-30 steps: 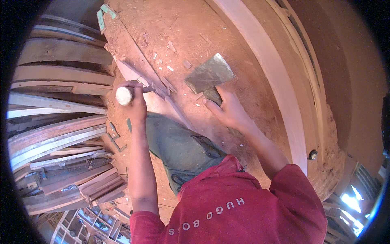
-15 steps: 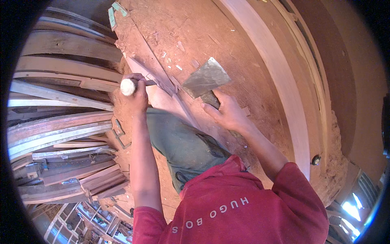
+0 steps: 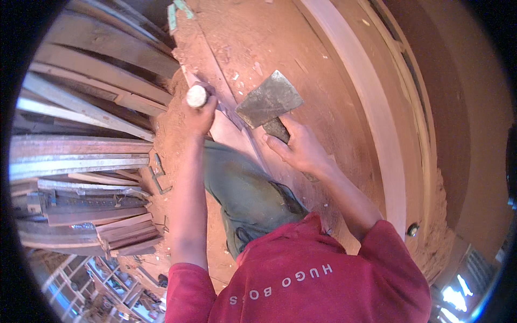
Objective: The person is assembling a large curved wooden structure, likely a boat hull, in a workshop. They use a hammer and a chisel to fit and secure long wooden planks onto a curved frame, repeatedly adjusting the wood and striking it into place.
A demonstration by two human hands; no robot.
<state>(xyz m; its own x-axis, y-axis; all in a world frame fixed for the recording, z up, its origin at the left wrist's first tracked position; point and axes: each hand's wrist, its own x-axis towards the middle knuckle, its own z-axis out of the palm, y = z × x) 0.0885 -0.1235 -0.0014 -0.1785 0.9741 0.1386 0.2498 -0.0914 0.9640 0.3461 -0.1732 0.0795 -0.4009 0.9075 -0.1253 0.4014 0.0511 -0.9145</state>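
- My right hand (image 3: 301, 148) is wrapped tight round the short handle of a hatchet (image 3: 267, 102), just below the head; broad grey blade points up-left, flat face showing.
- My left hand (image 3: 198, 114) is fisted round a chisel handle (image 3: 196, 96), its pale round butt end sticking out the top of the fist.
- Between both hands: a narrow wooden strip (image 3: 229, 129) runs diagonally over my knee in green trousers (image 3: 242, 188); hatchet blade sits just beside it, contact unclear.
- Under it all, a reddish board (image 3: 280, 43) dusted with chips and sawdust.
- Left: stacked planks (image 3: 81, 156).
- Right: long pale curved rail (image 3: 371, 107).
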